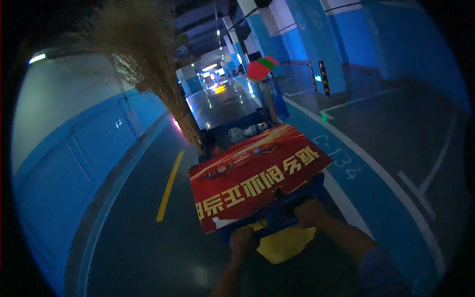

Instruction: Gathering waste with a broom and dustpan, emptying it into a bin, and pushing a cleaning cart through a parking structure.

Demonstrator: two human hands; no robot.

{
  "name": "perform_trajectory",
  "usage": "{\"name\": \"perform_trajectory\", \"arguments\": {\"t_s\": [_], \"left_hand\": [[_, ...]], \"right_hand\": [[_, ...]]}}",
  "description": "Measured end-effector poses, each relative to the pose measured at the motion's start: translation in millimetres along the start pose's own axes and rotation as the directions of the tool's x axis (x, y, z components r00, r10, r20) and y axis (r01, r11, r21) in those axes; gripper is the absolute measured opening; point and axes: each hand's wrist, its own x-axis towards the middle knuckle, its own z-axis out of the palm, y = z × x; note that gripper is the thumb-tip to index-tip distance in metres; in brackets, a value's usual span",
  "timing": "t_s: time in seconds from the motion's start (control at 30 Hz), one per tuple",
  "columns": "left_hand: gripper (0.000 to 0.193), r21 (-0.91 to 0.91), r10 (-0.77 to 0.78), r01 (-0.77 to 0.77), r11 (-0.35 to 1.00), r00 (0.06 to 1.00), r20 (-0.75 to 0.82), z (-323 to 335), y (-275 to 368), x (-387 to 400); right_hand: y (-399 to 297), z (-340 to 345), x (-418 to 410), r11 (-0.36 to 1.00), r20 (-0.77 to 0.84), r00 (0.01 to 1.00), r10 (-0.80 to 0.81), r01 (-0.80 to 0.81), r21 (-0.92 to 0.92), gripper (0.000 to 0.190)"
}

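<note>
My left hand [243, 239] is closed around the near handle of a dark blue wheeled bin or cart [276, 221]. Farther right, my right hand [311, 213] grips the same handle. A red printed board [256, 178] with large yellow writing lies across the cart's top, just beyond both hands. Below the handle, between my forearms, hangs a yellow cloth or sheet [285, 247]. At the cart's left side stands a large twig broom [144, 55], bristles up. Some crumpled, pale items [246, 131] show behind the board; what they are I cannot tell.
A red and green object [261, 68] tops a stick at the cart's front right. Left runs a blue and white wall [74, 144] with a kerb. Blue pillars [315, 44], one with a striped corner guard [324, 78], stand right beside marked parking bays. Lights shine down the lane [222, 107].
</note>
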Motion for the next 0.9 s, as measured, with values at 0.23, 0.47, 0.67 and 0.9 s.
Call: {"name": "perform_trajectory", "arguments": {"t_s": [0.23, 0.47, 0.67, 0.9], "left_hand": [[0.015, -0.112, 0.087, -0.108, 0.988, 0.98, -0.178, -24.7, 14.4, -13.8], [0.016, 0.09, 0.007, 0.016, 0.996, 0.969, -0.248, -13.9, 30.3, -8.2], [0.015, -0.254, 0.072, -0.14, 0.957, 0.963, -0.26, -23.1, 34.6, -6.4], [0.024, 0.165, -0.048, 0.065, 0.984, 0.993, -0.105, 26.4, 22.9, -16.5]], "right_hand": [[-6.8, -19.6, -11.0, 0.997, 0.076, 0.997, 0.015, -0.021, 0.078, 0.04], [17.9, 2.7, -10.8, 0.994, -0.007, 0.999, -0.036, 0.036, 0.1, 0.037], [21.1, 10.6, -12.4, 0.994, 0.047, 0.999, 0.003, -0.008, 0.106, 0.039], [23.9, -28.4, -15.4, 0.994, 0.014, 0.998, -0.066, 0.064, 0.087, 0.04]]}}
